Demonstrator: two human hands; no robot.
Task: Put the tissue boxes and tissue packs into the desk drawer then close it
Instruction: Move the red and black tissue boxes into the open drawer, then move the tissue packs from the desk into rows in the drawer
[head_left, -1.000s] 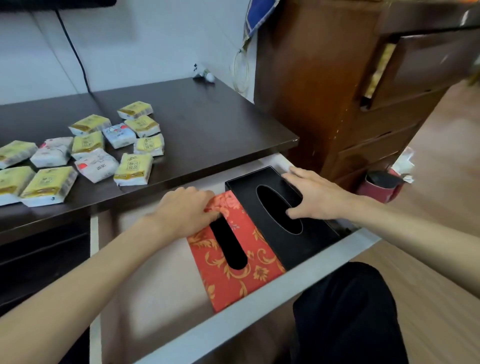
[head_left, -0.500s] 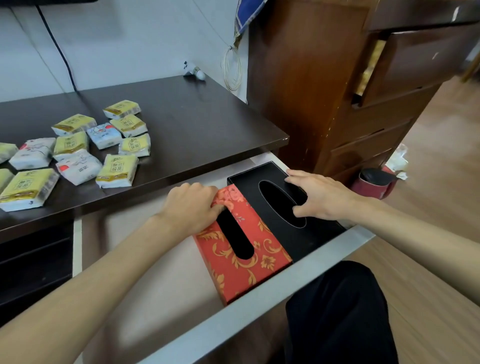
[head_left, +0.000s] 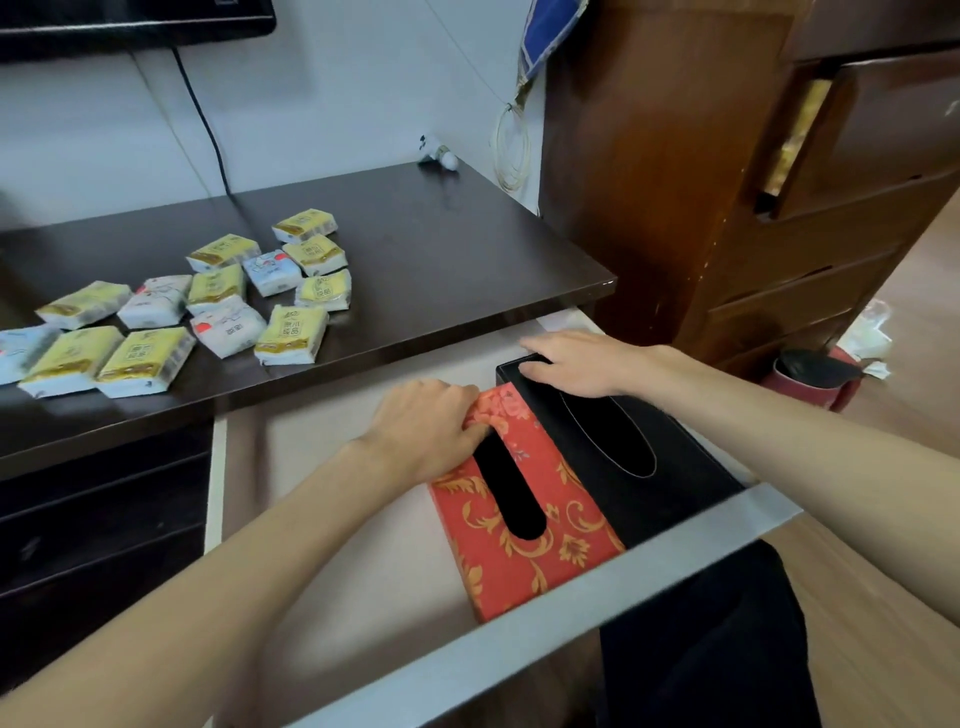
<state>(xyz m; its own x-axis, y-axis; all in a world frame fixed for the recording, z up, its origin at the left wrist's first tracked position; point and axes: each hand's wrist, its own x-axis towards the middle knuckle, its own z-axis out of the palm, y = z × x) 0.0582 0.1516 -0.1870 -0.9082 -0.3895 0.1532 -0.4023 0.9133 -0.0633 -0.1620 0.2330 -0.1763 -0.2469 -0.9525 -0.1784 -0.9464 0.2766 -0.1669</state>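
Head view: red gold-flowered box (head_left: 524, 525) under curled left hand (head_left: 426, 423), black box (head_left: 639, 457) under flat right hand (head_left: 582, 364).

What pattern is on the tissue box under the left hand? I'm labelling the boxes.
Red with gold floral scrollwork, on the tissue box; the head view shows it.

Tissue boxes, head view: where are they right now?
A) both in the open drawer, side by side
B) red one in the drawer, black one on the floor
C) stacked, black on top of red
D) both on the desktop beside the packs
A: the red tissue box and the black tissue box sit next to each other inside the open drawer, with the left hand and right hand resting on their far ends.
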